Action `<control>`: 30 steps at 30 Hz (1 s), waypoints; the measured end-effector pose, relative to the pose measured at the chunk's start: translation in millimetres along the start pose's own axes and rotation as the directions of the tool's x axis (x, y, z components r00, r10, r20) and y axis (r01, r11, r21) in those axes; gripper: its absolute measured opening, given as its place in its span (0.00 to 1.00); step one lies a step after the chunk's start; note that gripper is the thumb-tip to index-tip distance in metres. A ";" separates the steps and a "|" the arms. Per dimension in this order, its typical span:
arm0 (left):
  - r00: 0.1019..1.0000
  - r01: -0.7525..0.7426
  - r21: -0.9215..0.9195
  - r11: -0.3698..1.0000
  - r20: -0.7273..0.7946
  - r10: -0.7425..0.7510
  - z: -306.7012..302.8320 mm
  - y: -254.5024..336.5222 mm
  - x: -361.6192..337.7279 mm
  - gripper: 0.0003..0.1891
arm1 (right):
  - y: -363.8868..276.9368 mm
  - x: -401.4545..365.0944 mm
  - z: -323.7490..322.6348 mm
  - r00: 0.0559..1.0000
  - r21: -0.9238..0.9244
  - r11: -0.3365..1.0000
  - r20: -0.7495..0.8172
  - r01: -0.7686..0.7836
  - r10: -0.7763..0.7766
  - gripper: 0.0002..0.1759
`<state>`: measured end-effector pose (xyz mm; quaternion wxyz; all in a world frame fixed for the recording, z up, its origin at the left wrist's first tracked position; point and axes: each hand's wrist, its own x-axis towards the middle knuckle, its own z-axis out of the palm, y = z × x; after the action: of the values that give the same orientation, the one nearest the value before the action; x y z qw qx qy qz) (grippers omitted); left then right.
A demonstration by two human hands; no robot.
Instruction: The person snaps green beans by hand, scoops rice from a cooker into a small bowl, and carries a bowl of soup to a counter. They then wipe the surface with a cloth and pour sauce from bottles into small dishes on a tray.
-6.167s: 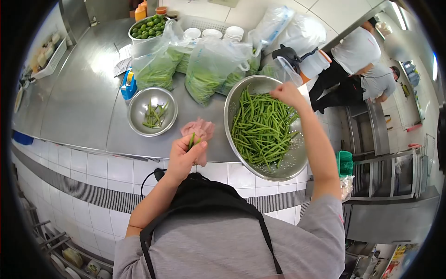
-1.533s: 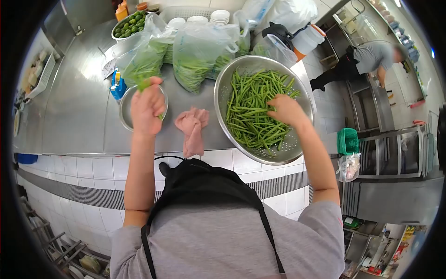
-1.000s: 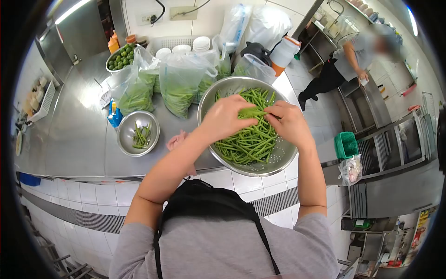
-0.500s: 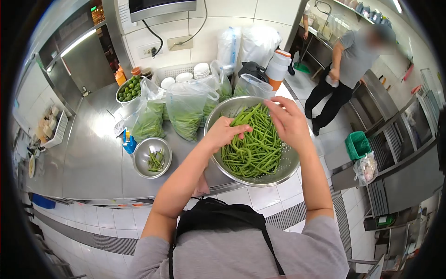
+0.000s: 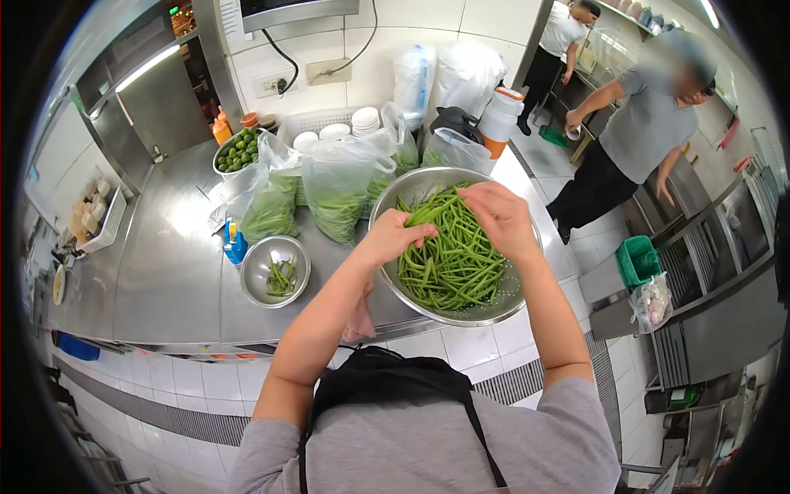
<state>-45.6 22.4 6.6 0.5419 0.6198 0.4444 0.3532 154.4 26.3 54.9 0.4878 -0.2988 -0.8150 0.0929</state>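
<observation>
One colander [image 5: 514, 290] of green beans [image 5: 453, 267], one bowl [image 5: 256, 272]; left hand [image 5: 392, 240] grips several beans, right hand's [image 5: 505, 221] hold unclear

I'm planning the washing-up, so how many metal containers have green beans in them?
2: the small bowl on the left, and the large perforated colander to its right. Any behind the plastic bags would be hidden.

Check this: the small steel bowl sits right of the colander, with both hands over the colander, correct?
Wrong side: the head view shows the small steel bowl left of the colander. The left hand and right hand are indeed over the colander.
</observation>
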 end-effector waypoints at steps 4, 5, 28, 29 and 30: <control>1.000 -0.013 0.088 0.996 0.019 0.011 -1.2 -3.2 3.1 0.10 | -0.1 7.1 5.1 0.894 -0.426 0.812 0.379 0.399 -0.240 0.13; 1.000 -0.030 0.164 0.986 -0.003 0.030 -2.0 -4.1 3.6 0.10 | -1.1 7.2 6.4 0.896 -0.434 0.810 0.376 0.395 -0.235 0.13; 0.974 -0.122 -0.480 0.869 -0.225 0.013 13.5 18.9 25.6 0.11 | 18.1 -50.4 -1.1 0.575 0.675 0.193 0.403 -0.712 0.712 0.06; 0.975 -0.121 -0.480 0.869 -0.220 0.014 14.9 19.6 24.7 0.11 | 14.8 -49.4 2.9 0.575 0.676 0.194 0.399 -0.711 0.714 0.06; 0.976 -0.118 -0.475 0.872 -0.218 0.013 15.9 21.4 22.6 0.12 | 10.3 -47.3 9.1 0.682 0.541 0.505 0.189 -0.673 0.706 0.06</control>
<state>-19.3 37.4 24.1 0.6181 0.4388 0.3743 0.5342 167.1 8.5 10.8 0.4984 -0.4400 -0.5461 0.5097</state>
